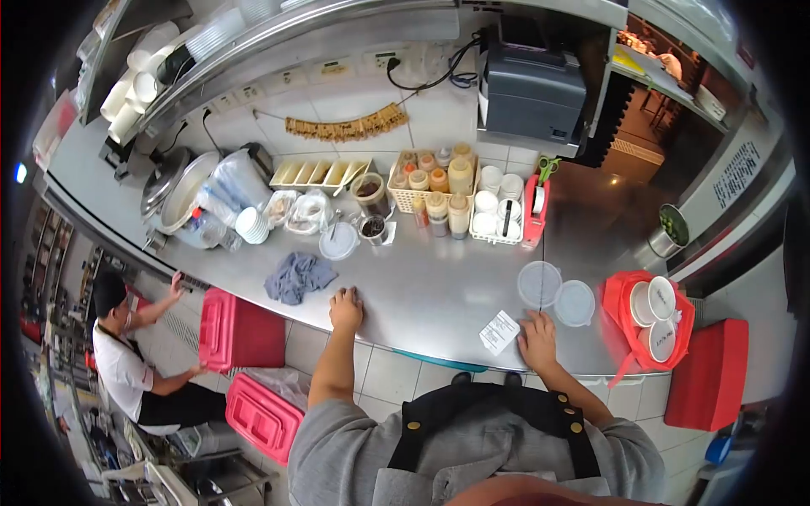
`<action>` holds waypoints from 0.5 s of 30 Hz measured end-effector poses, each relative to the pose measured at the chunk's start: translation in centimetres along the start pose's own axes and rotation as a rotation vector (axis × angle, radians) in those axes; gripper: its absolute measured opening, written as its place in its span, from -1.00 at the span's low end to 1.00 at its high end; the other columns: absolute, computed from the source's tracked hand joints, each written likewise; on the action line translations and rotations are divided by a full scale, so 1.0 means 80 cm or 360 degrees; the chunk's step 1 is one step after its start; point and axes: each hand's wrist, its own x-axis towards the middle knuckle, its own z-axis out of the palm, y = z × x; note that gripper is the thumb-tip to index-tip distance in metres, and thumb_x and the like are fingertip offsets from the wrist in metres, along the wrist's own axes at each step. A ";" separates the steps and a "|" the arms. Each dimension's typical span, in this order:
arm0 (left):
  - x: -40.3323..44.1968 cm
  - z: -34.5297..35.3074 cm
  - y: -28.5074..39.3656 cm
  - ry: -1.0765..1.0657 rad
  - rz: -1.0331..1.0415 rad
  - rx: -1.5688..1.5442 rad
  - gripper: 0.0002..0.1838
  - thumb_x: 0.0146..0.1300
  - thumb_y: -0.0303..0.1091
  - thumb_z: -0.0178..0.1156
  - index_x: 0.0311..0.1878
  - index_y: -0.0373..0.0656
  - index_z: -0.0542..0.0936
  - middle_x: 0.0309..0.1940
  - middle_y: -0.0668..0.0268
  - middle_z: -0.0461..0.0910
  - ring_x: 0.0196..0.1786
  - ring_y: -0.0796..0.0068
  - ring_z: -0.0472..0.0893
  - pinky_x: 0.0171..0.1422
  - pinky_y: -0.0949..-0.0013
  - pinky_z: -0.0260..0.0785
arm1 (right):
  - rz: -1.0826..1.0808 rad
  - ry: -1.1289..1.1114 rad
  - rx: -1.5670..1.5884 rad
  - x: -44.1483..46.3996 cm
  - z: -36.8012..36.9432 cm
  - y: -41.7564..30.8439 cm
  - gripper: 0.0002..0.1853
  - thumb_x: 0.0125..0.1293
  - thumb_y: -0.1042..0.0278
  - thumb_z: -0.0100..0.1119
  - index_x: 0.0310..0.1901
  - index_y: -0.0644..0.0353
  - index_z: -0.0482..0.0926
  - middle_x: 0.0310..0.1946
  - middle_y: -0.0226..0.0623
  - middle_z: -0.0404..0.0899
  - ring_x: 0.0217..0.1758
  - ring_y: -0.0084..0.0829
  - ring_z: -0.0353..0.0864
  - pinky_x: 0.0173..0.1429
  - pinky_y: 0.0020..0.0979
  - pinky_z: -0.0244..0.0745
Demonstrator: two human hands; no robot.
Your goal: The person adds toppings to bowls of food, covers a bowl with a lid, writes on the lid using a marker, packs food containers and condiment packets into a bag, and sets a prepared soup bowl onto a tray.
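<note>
My left hand (346,309) rests on the front edge of the steel counter (405,295), fingers lowered onto the metal and nothing visible in them. A crumpled blue-grey cloth (299,277) lies just left of it. My right hand (537,339) lies on the counter with fingers spread. Beside its fingers is a white printed slip (499,332). Two round translucent lids (539,284) (575,303) sit just beyond this hand. To the right stands an open red bag (613,316) with several white lidded cups (661,298) inside, some bearing handwriting.
Along the back stand a basket of sauce bottles (411,200), white tubs (487,202), a red tape dispenser (534,211) and a dark-filled jar (371,195). A printer (534,97) hangs above. Red bins (243,329) stand on the floor; a co-worker (139,363) is at left.
</note>
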 end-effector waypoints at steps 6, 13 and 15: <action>-0.012 -0.023 0.078 -0.0259 -0.0268 -0.0053 -0.52 0.26 0.05 0.22 0.22 0.16 0.52 0.34 0.21 0.28 0.37 0.01 0.26 0.31 -0.09 0.31 | 0.0277 0.0000 -0.0257 0.028 0.023 0.061 -0.76 0.18 0.34 0.20 -0.10 0.06 0.57 -0.01 -0.33 0.54 0.23 -0.24 0.40 0.28 -0.13 0.24; -0.068 0.016 0.196 -0.0251 0.0169 -0.0613 -0.58 0.24 -0.11 0.29 0.15 0.06 0.56 0.26 0.14 0.38 0.30 -0.04 0.34 0.34 0.00 0.27 | -0.0183 0.0017 -0.0364 0.049 0.045 0.115 -0.83 0.15 0.36 0.06 -0.20 0.11 0.54 -0.17 -0.31 0.52 0.08 -0.29 0.46 0.19 -0.22 0.29; -0.091 0.009 0.248 -0.0080 0.0618 -0.0691 -0.53 0.15 -0.24 0.38 0.15 -0.04 0.56 0.13 0.03 0.48 0.25 0.00 0.40 0.36 0.09 0.24 | -0.0214 -0.0051 -0.0355 0.060 0.039 0.112 -0.82 0.16 0.37 0.05 -0.19 0.12 0.54 -0.17 -0.32 0.52 0.07 -0.29 0.45 0.19 -0.22 0.29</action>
